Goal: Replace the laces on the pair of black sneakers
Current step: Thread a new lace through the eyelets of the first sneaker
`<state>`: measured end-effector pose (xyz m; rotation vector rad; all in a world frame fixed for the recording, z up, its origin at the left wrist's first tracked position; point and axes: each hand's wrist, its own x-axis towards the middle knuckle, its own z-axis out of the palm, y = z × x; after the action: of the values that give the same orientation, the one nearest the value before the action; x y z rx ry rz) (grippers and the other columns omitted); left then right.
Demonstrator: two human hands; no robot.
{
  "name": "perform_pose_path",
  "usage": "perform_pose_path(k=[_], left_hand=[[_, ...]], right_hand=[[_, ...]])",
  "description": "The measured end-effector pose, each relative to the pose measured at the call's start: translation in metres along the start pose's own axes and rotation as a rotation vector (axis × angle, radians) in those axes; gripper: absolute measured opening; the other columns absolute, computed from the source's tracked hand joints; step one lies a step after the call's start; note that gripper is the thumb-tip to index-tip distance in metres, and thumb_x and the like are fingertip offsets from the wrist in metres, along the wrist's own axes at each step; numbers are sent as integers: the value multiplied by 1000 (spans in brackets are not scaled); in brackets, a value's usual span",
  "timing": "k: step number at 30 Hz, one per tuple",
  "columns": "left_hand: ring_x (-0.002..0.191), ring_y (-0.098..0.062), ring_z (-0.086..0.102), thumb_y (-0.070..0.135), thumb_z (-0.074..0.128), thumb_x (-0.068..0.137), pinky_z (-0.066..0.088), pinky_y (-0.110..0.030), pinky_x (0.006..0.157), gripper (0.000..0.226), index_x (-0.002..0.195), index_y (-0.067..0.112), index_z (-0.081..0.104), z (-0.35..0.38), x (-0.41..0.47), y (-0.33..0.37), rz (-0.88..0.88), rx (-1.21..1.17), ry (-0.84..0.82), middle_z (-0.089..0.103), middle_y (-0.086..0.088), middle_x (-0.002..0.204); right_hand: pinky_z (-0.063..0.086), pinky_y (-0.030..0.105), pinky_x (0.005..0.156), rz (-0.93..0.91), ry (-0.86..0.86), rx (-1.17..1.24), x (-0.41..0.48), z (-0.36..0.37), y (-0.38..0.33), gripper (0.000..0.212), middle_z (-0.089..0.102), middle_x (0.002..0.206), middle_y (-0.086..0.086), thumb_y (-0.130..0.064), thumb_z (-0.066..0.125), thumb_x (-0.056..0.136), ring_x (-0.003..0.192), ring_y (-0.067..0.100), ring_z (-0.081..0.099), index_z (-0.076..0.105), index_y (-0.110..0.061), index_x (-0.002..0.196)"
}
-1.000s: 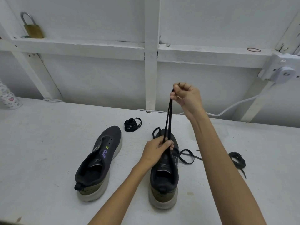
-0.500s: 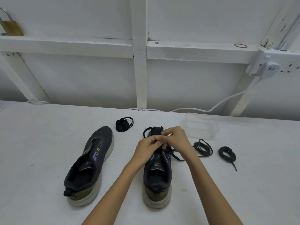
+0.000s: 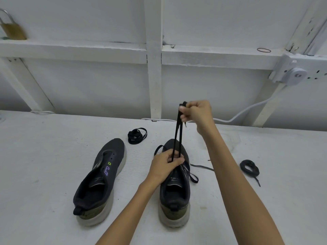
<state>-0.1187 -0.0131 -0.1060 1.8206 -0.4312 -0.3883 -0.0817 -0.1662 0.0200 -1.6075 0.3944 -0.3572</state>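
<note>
Your right hand [image 3: 194, 112] pinches the black lace [image 3: 177, 137] and holds its 2 strands taut above the shoe [image 3: 174, 195]. Your left hand [image 3: 164, 165] grips those strands low, at the eyelets. Pull straight up so both strands come through level, and pin the shoe down so it does not lift off the table [image 3: 44, 156]. The shoe is black with a pale, scuffed sole and stands toe away from you. The second shoe [image 3: 100, 181], unlaced, lies to its left.
</note>
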Motion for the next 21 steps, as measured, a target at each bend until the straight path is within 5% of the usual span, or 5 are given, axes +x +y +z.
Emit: perform_pose_path(k=[7, 10, 15, 21], left_hand=[[83, -8, 71, 20, 71, 87, 52, -18, 84, 11, 91, 10, 70, -5, 4, 7, -42, -94, -23, 76, -1, 86], [78, -9, 71, 20, 70, 88, 53, -24, 87, 15, 88, 5, 70, -4, 5, 10, -42, -96, -20, 75, -3, 79], [84, -17, 72, 30, 72, 85, 53, -41, 93, 30, 92, 1, 69, -5, 8, 8, -41, -45, -7, 76, -2, 80], [83, -8, 72, 28, 71, 87, 53, -35, 92, 8, 92, 22, 75, -2, 6, 10, -21, 4, 8, 76, 4, 80]], right_hand=[[60, 29, 62, -118, 109, 20, 25, 4, -3, 16, 66, 69, 12, 2, 67, 87, 49, 17, 66, 61, -4, 74], [59, 29, 55, 42, -35, -103, 14, -9, 25, 14, 65, 89, 20, -4, 72, 86, 57, 22, 67, 62, 4, 92], [53, 27, 57, 361, -494, -577, -29, -42, 53, 47, 71, 76, 9, -46, 72, 85, 62, 20, 67, 73, 1, 86], [26, 17, 41, 194, -331, -241, -58, -19, 70, 33, 49, 54, 12, -18, 76, 84, 44, 13, 41, 62, 7, 69]])
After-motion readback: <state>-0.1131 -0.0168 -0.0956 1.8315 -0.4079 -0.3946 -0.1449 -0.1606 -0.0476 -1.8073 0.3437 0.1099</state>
